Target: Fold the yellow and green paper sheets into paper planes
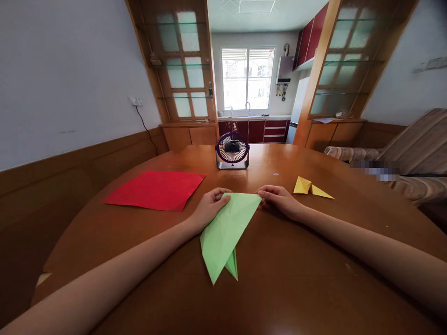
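A folded green paper (226,228) lies at centre frame on the wooden counter (296,279), its point aimed at the lower edge. The left hand (209,207) presses fingertips on its upper left corner, and the right hand (277,197) pinches its upper right corner. A red sheet (157,189) lies left of centre, a yellow fold (309,187) right of centre, and a small fan (232,150) stands behind.

Daylit room, sharp centre, strong wide-angle warp.
Main light enters by the window (247,78) at the far end, blown out to near white. Soft sheen on the table (286,260) in front of it; near table edge darker. Faint shadows under the green paper (226,228). Walls and door frames bow outward at the edges; forearms stretched at the lower corners. One small pixelated patch at right.
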### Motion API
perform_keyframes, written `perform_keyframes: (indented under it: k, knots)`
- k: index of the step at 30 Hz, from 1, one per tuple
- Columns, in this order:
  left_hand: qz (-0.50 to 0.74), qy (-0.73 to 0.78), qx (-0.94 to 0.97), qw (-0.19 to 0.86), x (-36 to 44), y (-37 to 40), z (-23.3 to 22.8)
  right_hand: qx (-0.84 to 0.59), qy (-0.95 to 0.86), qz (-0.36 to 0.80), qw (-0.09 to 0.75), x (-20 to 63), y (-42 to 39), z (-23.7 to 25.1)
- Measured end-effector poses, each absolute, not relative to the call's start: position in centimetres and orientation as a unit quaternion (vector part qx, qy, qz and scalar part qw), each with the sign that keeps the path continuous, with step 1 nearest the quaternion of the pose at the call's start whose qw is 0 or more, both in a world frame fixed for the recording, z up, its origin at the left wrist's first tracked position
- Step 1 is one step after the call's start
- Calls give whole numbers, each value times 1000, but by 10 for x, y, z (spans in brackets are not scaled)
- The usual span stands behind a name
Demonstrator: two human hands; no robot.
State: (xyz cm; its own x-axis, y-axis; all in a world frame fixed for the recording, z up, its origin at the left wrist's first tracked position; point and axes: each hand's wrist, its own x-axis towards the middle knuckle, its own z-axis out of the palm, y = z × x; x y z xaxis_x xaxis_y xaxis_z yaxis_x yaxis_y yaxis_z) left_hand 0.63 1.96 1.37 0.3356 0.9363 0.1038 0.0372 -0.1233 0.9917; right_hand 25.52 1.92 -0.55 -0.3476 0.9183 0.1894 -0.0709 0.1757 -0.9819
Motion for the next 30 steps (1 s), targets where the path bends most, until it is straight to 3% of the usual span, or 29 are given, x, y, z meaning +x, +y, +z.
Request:
perform_keyframes:
  k: [21,30]
  knots:
    - [321,411,558,646,-2,27,18,-388,-638,498,441,251,13,-1]
    - [311,406,565,647,-3,27,15,-390,-641,513,418,251,16,-4]
